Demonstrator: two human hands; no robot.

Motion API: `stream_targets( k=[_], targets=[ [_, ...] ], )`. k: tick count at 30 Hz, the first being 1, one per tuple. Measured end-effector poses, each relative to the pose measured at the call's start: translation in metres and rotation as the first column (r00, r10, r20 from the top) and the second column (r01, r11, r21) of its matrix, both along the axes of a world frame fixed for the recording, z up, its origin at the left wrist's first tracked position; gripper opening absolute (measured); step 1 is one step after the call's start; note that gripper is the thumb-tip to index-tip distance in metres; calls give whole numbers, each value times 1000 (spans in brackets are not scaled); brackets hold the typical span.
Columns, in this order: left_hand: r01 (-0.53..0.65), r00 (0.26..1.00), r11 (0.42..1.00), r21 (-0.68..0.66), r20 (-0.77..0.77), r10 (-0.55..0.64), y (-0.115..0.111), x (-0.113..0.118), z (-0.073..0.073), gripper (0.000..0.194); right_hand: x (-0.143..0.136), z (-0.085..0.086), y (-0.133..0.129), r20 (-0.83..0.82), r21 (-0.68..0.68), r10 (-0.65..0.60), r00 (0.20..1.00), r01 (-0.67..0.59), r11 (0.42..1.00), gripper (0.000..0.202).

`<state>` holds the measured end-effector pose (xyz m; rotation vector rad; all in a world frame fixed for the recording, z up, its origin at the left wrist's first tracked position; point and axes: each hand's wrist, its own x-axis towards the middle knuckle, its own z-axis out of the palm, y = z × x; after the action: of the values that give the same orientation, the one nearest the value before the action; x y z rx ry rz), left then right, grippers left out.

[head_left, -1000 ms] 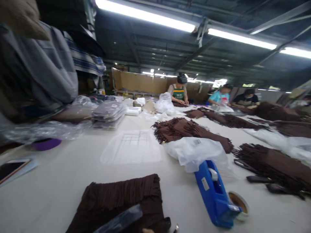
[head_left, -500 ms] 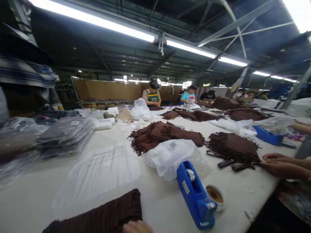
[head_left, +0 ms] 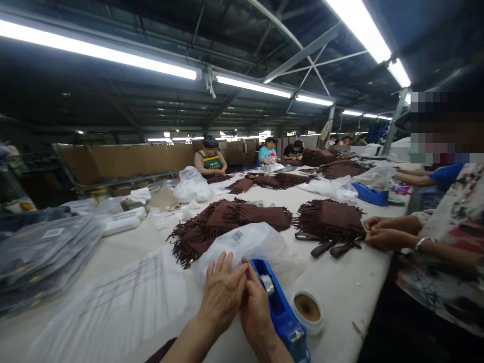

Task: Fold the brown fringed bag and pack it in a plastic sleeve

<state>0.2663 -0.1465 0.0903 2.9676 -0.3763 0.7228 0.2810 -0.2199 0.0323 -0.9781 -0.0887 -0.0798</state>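
Note:
Both my hands meet over the near edge of a white plastic bag (head_left: 247, 239) with a barcode label. My left hand (head_left: 223, 292) has its fingers spread and lies at the bag's near side. Beside it, my right hand (head_left: 257, 307) has its fingers pressed together; what they hold, if anything, is hidden. Just right of my right hand stands a blue tape dispenser (head_left: 282, 310) with a roll in it. Brown fringed pieces (head_left: 227, 217) lie behind the bag. A sliver of dark brown material (head_left: 161, 351) shows at the bottom edge, by my left forearm.
A round tub (head_left: 308, 307) sits right of the dispenser. Flat clear bags (head_left: 121, 297) and stacked bagged items (head_left: 45, 247) lie on the left. At right, a person's hands (head_left: 385, 232) touch a fringed brown bag (head_left: 333, 219). More people work at the back.
The view has turned right. Both my hands have come together at the white bag; before, only blurred fingers showed at the bottom by the brown fringed piece, which is now mostly out of view.

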Motion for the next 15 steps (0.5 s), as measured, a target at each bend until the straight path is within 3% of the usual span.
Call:
stream_targets(
  k=[3,5,9,12,15],
  targets=[
    [-24,994,997,67,-107,31,-1,13,8,26,1,5,4,-134,222,134,982,-102,970,53],
    [-32,995,996,83,-95,40,5,18,8,25,1,5,7,-182,281,161,970,-106,954,57],
    [-86,991,996,-39,97,89,23,33,-5,37,5,1,14,-248,199,69,966,-19,980,55],
    [-7,966,992,-123,254,38,38,42,-19,47,13,-2,15,-273,64,-28,962,47,997,51],
    [56,955,992,-115,297,-19,47,41,-26,45,26,-2,16,-249,-114,-99,964,72,991,46]
  ],
)
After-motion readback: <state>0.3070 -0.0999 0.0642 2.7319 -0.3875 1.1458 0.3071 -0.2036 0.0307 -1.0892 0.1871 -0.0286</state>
